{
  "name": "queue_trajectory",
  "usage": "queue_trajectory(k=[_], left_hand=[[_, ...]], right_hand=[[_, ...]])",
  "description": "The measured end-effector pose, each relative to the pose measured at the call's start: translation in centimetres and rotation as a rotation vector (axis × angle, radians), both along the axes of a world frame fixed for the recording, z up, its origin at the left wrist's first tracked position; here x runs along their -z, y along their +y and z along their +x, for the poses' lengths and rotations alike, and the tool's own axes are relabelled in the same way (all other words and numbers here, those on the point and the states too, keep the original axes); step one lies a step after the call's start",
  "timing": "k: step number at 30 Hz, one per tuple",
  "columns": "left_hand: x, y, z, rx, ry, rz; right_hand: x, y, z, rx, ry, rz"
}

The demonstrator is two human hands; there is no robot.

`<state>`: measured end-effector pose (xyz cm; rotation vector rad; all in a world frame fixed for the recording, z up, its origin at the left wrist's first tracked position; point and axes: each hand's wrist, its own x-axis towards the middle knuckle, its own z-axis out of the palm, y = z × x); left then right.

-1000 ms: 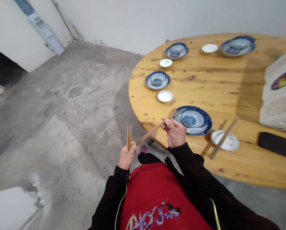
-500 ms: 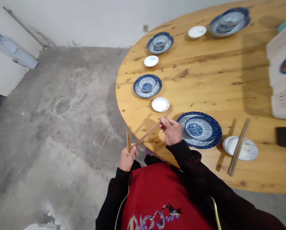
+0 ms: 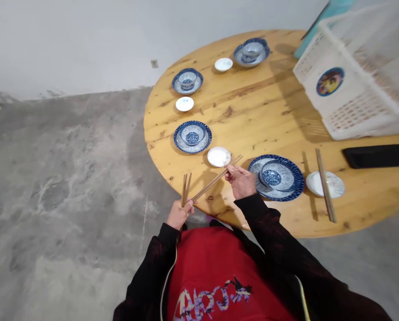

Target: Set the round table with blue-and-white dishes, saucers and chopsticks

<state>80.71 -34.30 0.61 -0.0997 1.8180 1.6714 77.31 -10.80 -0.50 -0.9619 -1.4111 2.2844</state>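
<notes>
My left hand (image 3: 178, 215) is closed around a bundle of wooden chopsticks (image 3: 185, 189) that stand upright, off the table's near-left edge. My right hand (image 3: 241, 182) pinches a pair of chopsticks (image 3: 217, 177) near their top; the pair slants down toward my left hand. Its tips lie just beside a small white dish (image 3: 219, 156). Right of my right hand sits a blue patterned plate with a bowl on it (image 3: 275, 177). Farther right, another pair of chopsticks (image 3: 325, 185) rests across a white dish (image 3: 330, 184).
The round wooden table (image 3: 273, 107) also carries three more blue plate-and-bowl sets (image 3: 192, 136), (image 3: 187, 80), (image 3: 251, 51), with white dishes (image 3: 184, 104), (image 3: 223, 64). A white plastic basket (image 3: 358, 71) and a flat black object (image 3: 378, 155) sit at right. Bare concrete floor (image 3: 69, 169) lies to the left.
The view has swung right, bringing the basket and more of the table into sight. My hands keep their grips; the slanted pair now reaches beside the white dish.
</notes>
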Motion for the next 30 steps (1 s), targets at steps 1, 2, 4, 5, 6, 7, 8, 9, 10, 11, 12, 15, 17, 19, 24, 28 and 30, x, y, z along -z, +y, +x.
queue_trajectory(k=[1, 2, 4, 5, 6, 7, 8, 9, 10, 11, 12, 15, 17, 19, 24, 28, 30], left_hand=[[0.2, -0.6, -0.7, 0.041, -0.002, 0.0], [0.5, -1.0, -1.2, 0.081, -0.002, -0.002], [1.1, -1.7, -2.0, 0.152, -0.001, 0.002], [1.4, -1.9, -2.3, 0.183, 0.0, 0.009], [1.7, -1.9, -2.5, 0.21, 0.0, 0.017], [2.0, -1.8, -2.7, 0.233, -0.001, 0.021], [2.3, -1.7, -3.0, 0.249, -0.003, 0.021], [2.4, -1.4, -3.3, 0.26, -0.003, 0.017], [2.5, -1.0, -3.7, 0.265, 0.0, 0.014], [2.5, -0.6, -4.2, 0.266, 0.005, 0.012], [2.5, 0.0, -4.7, 0.264, 0.014, 0.011], [2.2, 1.9, -6.8, 0.252, 0.044, 0.005], [2.1, 3.4, -8.2, 0.236, 0.048, -0.021], [2.2, 4.8, -9.4, 0.221, 0.044, -0.05], [3.1, 6.9, -10.9, 0.169, 0.002, -0.048], [3.8, 7.4, -10.8, 0.119, -0.047, -0.047], [4.1, 7.6, -10.7, 0.109, -0.056, -0.032]], right_hand=[[0.1, -0.4, 0.0, 0.023, -0.009, -0.005], [0.2, -0.7, 0.0, 0.039, -0.019, -0.004], [0.6, -1.1, 0.1, 0.056, -0.042, 0.015], [0.7, -1.1, 0.1, 0.06, -0.054, 0.027], [0.8, -1.0, 0.1, 0.064, -0.063, 0.039], [0.8, -0.8, 0.0, 0.065, -0.068, 0.046], [0.9, -0.5, -0.2, 0.067, -0.071, 0.048], [0.9, -0.1, -0.5, 0.066, -0.074, 0.047], [0.8, 0.4, -1.0, 0.061, -0.076, 0.043], [0.8, 1.0, -1.6, 0.05, -0.077, 0.036], [0.8, 1.6, -2.3, 0.036, -0.079, 0.028], [0.9, 3.7, -4.8, 0.001, -0.102, 0.021], [1.2, 5.0, -6.4, 0.0, -0.141, 0.042], [1.5, 6.2, -7.7, 0.011, -0.173, 0.061], [2.8, 8.1, -10.2, 0.023, -0.213, 0.102], [4.4, 8.5, -11.5, 0.015, -0.236, 0.131], [5.1, 8.5, -11.9, 0.017, -0.238, 0.133]])
